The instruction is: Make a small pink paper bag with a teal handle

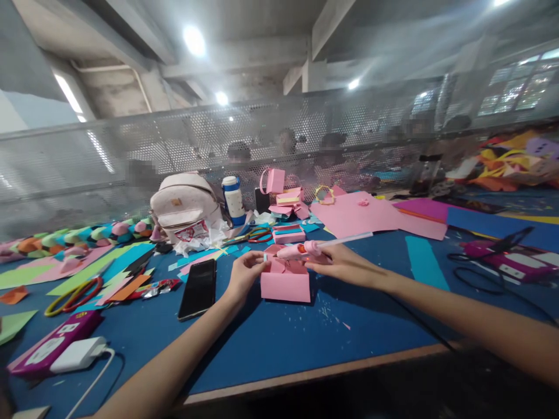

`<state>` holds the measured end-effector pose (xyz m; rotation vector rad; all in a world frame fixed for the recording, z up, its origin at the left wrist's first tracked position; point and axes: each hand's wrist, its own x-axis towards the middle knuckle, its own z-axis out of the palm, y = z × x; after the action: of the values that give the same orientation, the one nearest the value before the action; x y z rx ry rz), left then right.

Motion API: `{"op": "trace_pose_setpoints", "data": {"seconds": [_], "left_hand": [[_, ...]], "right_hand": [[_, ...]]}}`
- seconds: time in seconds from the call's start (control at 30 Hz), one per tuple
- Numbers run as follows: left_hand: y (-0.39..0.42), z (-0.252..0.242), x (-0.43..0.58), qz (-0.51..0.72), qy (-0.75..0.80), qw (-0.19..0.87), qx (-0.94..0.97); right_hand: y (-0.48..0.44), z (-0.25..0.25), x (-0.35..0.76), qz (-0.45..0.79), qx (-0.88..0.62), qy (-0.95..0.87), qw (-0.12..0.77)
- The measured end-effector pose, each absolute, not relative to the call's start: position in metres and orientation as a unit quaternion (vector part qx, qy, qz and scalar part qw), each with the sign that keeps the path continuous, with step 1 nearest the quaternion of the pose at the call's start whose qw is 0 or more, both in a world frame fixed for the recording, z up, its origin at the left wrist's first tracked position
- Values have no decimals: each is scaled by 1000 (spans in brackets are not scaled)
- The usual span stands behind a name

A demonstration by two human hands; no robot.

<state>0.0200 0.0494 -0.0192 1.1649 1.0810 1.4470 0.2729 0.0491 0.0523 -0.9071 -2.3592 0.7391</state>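
A small pink paper box [286, 287] sits on the blue table in front of me. My left hand [247, 271] is closed at the box's left side, its thumb and fingertips pinching the upper edge of the paper. My right hand [334, 263] grips a pink glue gun [297, 251] with a clear glue stick [356, 237] poking out of its back end. The gun points left, its nozzle close to my left fingertips above the box. Whether the nozzle touches the paper I cannot tell.
A black phone [198, 289] lies left of the box, near yellow-and-red scissors [74, 295] and a purple power strip [56, 343]. Behind stand a backpack [186, 203], a bottle [233, 201] and pink paper pieces [288, 203]. Pink sheets [362, 215] and another power strip [510, 262] lie right.
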Motion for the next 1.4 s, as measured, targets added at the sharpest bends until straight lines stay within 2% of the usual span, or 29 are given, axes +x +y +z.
{"op": "trace_pose_setpoints", "data": {"seconds": [0.57,0.77,0.97,1.4], "left_hand": [[50,-17,14,573,431,527,457],[49,-17,15,579,424,529,452],[48,-16,16,585,421,529,447],[47,-16,18,592,420,531,437]], "right_hand": [[48,60,259,222,-328,-892,219],[48,61,253,216,-297,-900,234],[51,56,251,155,-339,-901,221],[54,52,253,199,-326,-891,244]]}}
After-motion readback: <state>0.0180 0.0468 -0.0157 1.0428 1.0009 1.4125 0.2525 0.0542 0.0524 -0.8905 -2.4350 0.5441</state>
